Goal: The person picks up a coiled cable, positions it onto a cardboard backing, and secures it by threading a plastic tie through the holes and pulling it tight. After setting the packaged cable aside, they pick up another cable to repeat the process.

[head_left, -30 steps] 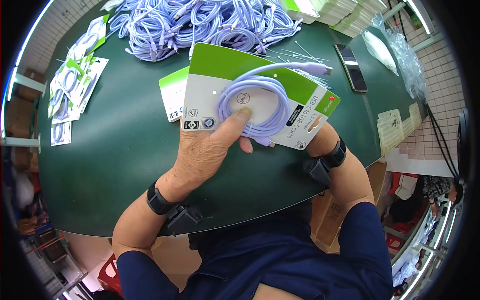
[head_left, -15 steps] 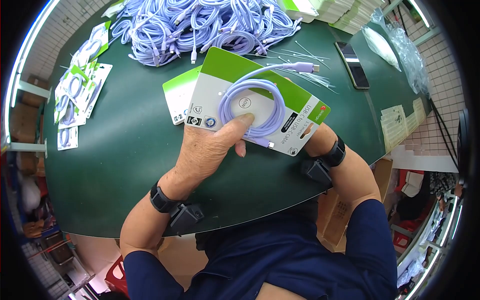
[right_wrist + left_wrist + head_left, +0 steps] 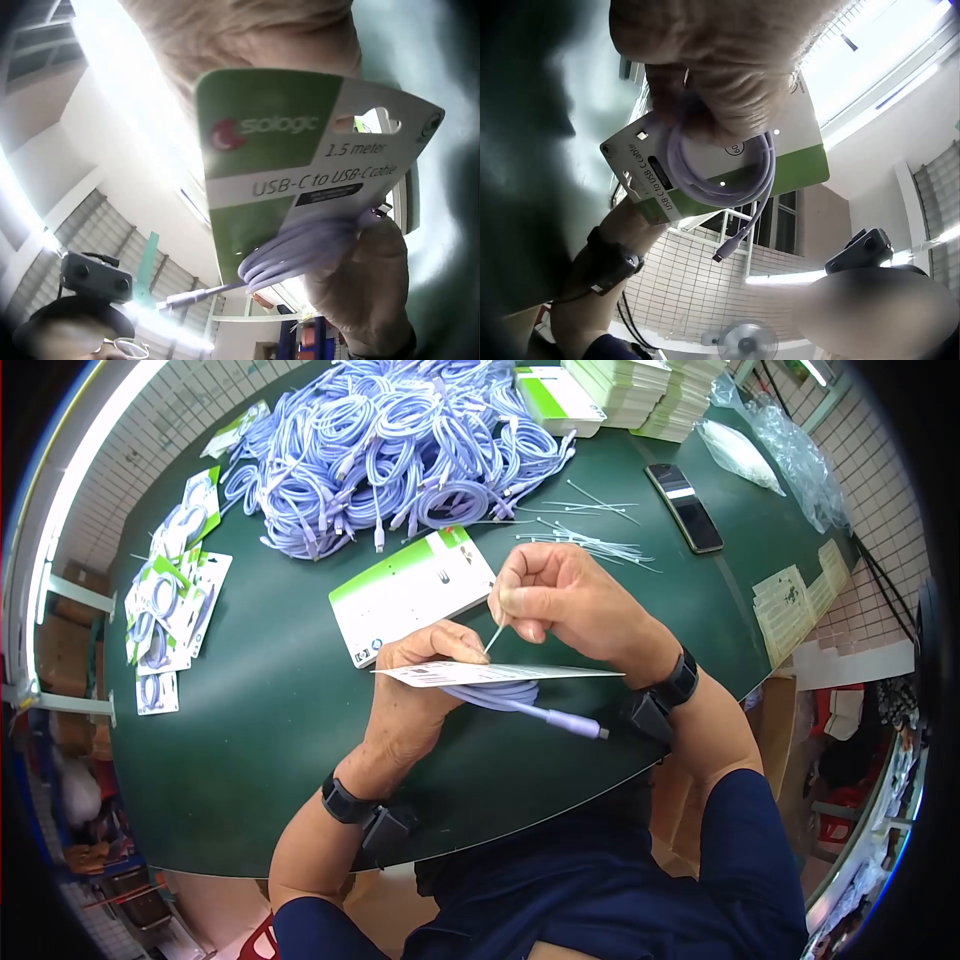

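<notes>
My left hand (image 3: 428, 663) grips a green-and-white cable card (image 3: 500, 673), held flat and edge-on to the head view, with a coiled purple USB cable (image 3: 520, 703) pressed against its underside. One connector (image 3: 580, 724) sticks out to the right. Above the card, my right hand (image 3: 512, 606) pinches a thin white tie (image 3: 494, 637) that runs down to the card. From below, the left wrist view shows the coil (image 3: 720, 180) on the card's printed face (image 3: 795, 142) under my fingers (image 3: 720, 67). The right wrist view shows the same card (image 3: 285, 165) and coil (image 3: 300, 255).
A second card (image 3: 410, 593) lies on the green table (image 3: 250, 690). A big pile of purple cables (image 3: 400, 440) fills the far side. Loose ties (image 3: 590, 540), a phone (image 3: 683, 507), card stacks (image 3: 620, 385) and plastic bags (image 3: 780, 450) lie at the far right. Packed cards (image 3: 170, 600) sit left.
The card has turned from face-up to flat, with the coil now underneath. My right hand came out from behind the card and now pinches a tie above it.
</notes>
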A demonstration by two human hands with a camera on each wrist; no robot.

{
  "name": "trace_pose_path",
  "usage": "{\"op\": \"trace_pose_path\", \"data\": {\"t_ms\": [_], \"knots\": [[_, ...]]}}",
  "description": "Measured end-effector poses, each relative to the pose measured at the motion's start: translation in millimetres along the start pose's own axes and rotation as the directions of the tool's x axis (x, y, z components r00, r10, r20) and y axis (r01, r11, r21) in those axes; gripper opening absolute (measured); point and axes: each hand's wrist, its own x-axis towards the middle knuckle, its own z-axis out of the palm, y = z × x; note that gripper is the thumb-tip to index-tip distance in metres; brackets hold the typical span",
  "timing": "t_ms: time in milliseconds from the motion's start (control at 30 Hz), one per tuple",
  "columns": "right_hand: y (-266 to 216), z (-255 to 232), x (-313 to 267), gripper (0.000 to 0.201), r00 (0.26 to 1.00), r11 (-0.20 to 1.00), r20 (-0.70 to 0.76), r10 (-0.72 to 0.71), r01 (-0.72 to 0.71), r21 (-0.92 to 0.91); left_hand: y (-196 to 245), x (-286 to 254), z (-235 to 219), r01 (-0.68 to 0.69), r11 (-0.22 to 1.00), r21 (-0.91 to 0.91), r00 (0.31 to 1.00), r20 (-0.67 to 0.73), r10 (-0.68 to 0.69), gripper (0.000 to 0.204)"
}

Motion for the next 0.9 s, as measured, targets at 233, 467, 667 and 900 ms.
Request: {"op": "trace_pose_path", "data": {"t_ms": [233, 467, 667, 900], "knots": [[-24.4, 5.2, -9.8, 0.007, 0.993, 0.971, 0.100, -0.067, 0.088, -0.223, 9.7, -1.2, 6.9, 0.031, 0.999, -0.021, 0.991, -0.132, -0.033, 0.024], [-33.2, 6.2, -4.2, 0.021, 0.975, 0.949, -0.109, -0.194, 0.215, 0.230, 31.5, -2.5, 23.4, 0.089, 0.973, -0.211, 0.913, -0.374, -0.165, 0.032], [-16.3, 8.3, -5.3, 0.024, 0.922, 0.827, -0.096, -0.376, 0.287, -0.483, 34.2, -7.4, 22.8, 0.142, 0.964, -0.223, 0.876, -0.426, -0.227, 0.052], [-22.0, 22.2, -7.5, 0.013, 0.899, 0.758, -0.137, -0.415, 0.259, -0.598, 62.3, -19.0, -4.1, -0.193, 0.539, 0.820, 0.790, -0.196, 0.581, 0.071]]}}
